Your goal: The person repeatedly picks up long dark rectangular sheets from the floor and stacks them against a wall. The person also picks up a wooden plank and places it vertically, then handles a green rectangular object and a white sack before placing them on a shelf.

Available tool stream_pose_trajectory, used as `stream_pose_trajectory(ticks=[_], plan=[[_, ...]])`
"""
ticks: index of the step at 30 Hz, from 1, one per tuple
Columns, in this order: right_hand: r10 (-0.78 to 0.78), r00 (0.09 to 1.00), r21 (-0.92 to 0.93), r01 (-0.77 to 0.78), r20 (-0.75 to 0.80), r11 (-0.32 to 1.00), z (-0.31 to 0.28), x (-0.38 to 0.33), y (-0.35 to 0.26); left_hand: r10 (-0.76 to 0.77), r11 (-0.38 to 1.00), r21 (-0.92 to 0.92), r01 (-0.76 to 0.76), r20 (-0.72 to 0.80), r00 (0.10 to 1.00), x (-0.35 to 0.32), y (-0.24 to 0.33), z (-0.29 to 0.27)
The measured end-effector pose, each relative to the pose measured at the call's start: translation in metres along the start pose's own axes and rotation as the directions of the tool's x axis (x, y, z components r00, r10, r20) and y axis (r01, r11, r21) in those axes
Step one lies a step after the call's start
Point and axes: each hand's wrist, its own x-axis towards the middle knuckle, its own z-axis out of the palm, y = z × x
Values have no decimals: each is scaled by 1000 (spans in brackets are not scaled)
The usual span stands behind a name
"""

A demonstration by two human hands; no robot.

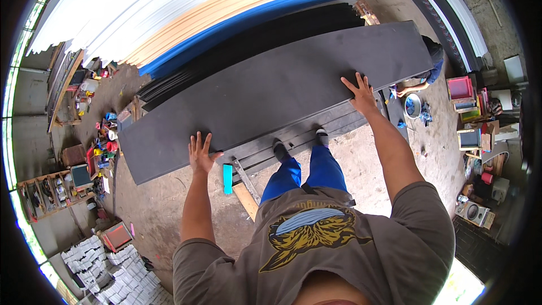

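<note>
A long black sheet [271,79] stretches across in front of me, rising from the lower left to the upper right. My left hand [201,155] rests with fingers spread on its near edge, toward the left end. Farther along, my right hand [362,95] presses flat near the same edge, fingers apart. Nothing is gripped in either hand. Below the sheet's near edge are dark planks [257,151] where my feet stand. A turquoise strip-shaped piece [227,179] and a metal bar [245,179] are just below my left hand.
Behind the sheet lie stacked long sheets in black, blue [248,18], orange and white. At the right end a co-worker's arm [416,87] reaches near a bucket [412,105]. Coloured frames [460,88] stand at right; shelves [56,195] and white bundles [121,271] are at left.
</note>
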Motion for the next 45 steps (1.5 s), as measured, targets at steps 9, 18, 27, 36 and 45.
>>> stream_pose_trajectory(ticks=[9, 18, 27, 36, 45], plan=[[-8, 999, -41, 9, 35, 999, -2, -1, 2, 50, 997, -48, -53, -69, 996, -1, 0, 5], [18, 972, -177, 25, 234, 984, -42, -6, -15, 21, 994, -104, -25, -37, 999, -8, -14, 25], [-58, 996, -68, 63, 68, 996, 5, 0, -109, -95, 994, -44, 99, 83, 992, -7, 8, 14], [-601, 795, -146, 607, 86, 781, 30, -22, -220, -505, 860, -55, 507, 46, 862, -33, 92, 38], [-825, 527, -159, 850, 206, 503, 30, -51, -229, -695, 562, -523, 641, 123, 709, -153, 283, 45]])
